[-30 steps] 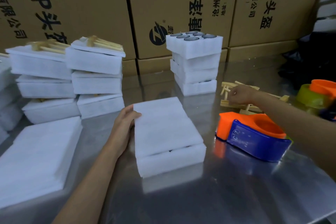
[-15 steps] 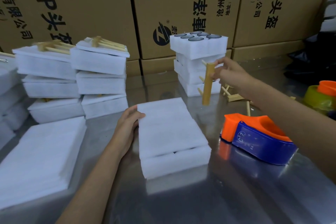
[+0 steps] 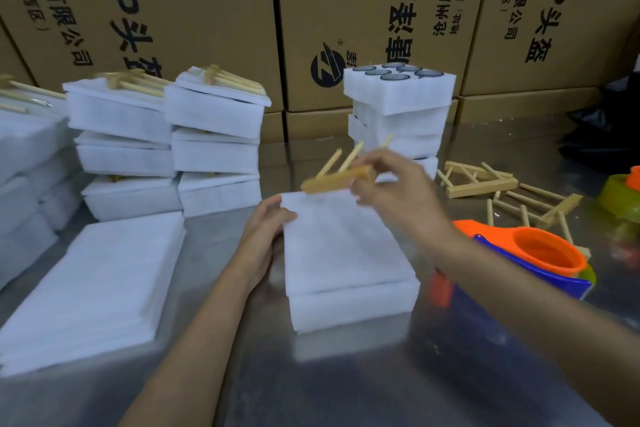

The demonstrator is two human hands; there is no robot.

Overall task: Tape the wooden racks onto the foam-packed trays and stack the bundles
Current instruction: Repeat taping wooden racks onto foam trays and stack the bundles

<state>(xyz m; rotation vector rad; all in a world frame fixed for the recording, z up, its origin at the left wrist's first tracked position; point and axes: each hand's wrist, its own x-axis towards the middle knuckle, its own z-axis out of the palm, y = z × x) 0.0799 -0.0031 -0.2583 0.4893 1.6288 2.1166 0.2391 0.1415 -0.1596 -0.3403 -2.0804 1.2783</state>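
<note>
We are at the placing step. Our right hand (image 3: 394,191) pinches a wooden rack (image 3: 337,178) by its bar, fingers clamped on it, pegs pointing up, just above the far edge of the foam tray (image 3: 346,253) at the table's centre. Our left hand (image 3: 265,236) rests against the tray's far-left corner, fingers curled onto its edge, steadying it. Next, we judge, the rack must be laid flat on the tray's cover, then the tape dispenser (image 3: 540,260) at three o'clock fetched. Spare racks (image 3: 485,184) lie at two o'clock; finished bundles (image 3: 166,142) are stacked at ten.
</note>
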